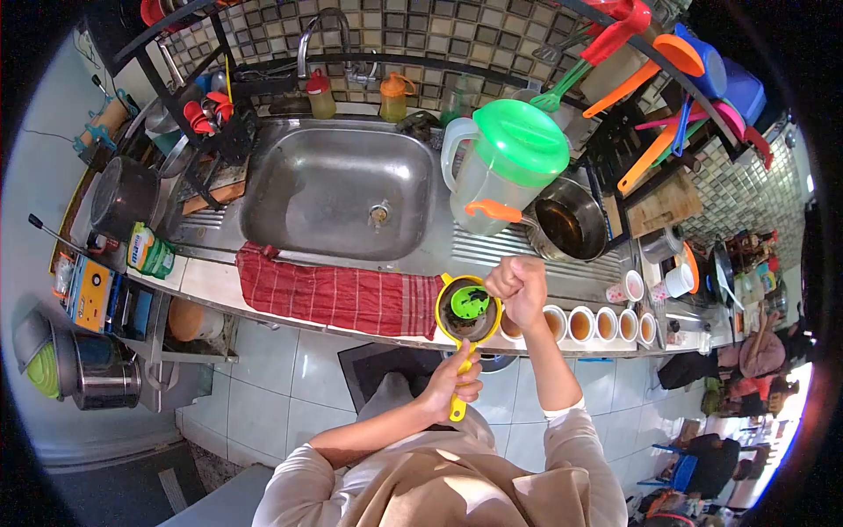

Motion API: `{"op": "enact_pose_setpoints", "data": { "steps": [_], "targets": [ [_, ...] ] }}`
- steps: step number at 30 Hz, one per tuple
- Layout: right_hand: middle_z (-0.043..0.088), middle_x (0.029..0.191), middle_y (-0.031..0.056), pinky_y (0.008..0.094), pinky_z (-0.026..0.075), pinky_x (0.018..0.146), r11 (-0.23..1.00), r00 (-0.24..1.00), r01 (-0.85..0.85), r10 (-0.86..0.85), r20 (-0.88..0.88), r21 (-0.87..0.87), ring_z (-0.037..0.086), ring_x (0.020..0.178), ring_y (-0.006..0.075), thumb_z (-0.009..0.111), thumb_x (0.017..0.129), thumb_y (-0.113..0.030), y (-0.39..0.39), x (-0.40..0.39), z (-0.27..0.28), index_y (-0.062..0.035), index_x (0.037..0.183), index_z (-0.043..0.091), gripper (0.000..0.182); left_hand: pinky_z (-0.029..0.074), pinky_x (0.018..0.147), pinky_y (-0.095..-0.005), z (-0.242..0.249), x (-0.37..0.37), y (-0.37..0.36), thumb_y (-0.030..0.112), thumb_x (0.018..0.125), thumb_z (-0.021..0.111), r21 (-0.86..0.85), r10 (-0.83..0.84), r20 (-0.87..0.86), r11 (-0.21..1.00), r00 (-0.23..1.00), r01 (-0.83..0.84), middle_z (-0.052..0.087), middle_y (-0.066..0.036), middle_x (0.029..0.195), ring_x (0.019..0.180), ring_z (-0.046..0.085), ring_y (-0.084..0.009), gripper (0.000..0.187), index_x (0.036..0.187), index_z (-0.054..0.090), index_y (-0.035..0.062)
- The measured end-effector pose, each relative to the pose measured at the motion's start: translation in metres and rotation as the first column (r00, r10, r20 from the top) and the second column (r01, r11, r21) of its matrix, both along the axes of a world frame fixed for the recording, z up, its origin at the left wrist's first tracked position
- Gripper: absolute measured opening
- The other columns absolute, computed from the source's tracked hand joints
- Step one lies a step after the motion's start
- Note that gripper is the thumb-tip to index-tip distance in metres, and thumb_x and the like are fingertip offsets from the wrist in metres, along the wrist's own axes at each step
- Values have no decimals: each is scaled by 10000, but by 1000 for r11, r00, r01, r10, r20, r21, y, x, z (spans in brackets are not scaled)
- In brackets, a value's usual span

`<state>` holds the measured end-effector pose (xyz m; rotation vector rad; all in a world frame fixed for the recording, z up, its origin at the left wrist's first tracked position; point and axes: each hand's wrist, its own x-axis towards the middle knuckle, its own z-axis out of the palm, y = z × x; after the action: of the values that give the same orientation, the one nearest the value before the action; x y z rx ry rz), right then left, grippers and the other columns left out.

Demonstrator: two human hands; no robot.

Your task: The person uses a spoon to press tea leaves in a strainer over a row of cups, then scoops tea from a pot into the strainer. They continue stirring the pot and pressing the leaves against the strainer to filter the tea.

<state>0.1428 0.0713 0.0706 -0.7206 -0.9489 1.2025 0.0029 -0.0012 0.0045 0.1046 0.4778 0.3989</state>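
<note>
Over the bench (205, 276): the left hand (451, 386) is holding up a yellow strainer (478, 328) while the right hand (519, 287) is hovering at its upper right rim, so I'd call this the fiddling-with-the-strainer step.
Strainer balance: imo the next move is calling for a level, steady grip, since loose-looking dark bits are sitting inside and filled cups are standing close by.
Left-hand fingers: they're wrapping snugly round the yellow handle, no real gap showing.
Right-hand fingers: they're curling into a fist, knuckles up. Can't tell if they're pinching anything underneath, sorry.
Strainer spot: it's hanging out at the bench's front edge, between the red cloth (338, 294) and the right hand. What's going on under it, I can't see.
Green thing: a round green piece (470, 301) is showing within the strainer's ring, dark bits around it. No clue if it's resting there or being held.
Brown drinks: a row of cups (580, 325) is lining the bench edge to the right, one partly hiding behind the right hand.
Further back: a green-lidded pitcher (509, 162) is standing beside a metal pot (569, 220), which is holding some dark liquid.
</note>
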Motion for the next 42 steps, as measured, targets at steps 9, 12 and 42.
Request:
{"op": "enact_pose_setpoints", "data": {
  "steps": [9, 12, 42],
  "targets": [
    [245, 492, -33, 244, 180, 419, 877, 832, -472, 475, 287, -85, 226, 453, 77, 450, 800, -213, 10, -6, -12, -63, 501, 280, 376, 191, 389, -179, -1, -2, 0, 483, 844, 376, 5, -18, 5, 1000, 1000, 18, 246, 67, 515, 402, 211, -42, 340, 773, 360, 150],
    [258, 494, -32, 250, 188, 420, 871, 832, -485, 485, 269, -70, 233, 457, 70, 458, 796, -193, 13, -9, -16, -46, 502, 324, 355, 189, 389, -181, -1, -1, 1, 480, 847, 370, -4, -10, 22, 1000, 1000, 10, 252, 66, 521, 400, 211, -45, 338, 772, 359, 150],
    [257, 507, -48, 215, 188, 415, 980, 979, 200, -200, 28, 6, 214, 440, 44, 413, 863, -164, -5, -29, -28, -83, 538, 296, 355, 184, 370, -179, 0, 1, -1, 472, 857, 353, -29, 29, -19, 999, 999, -30, 226, 67, 519, 386, 195, -40, 339, 769, 354, 146]
  ]
}}
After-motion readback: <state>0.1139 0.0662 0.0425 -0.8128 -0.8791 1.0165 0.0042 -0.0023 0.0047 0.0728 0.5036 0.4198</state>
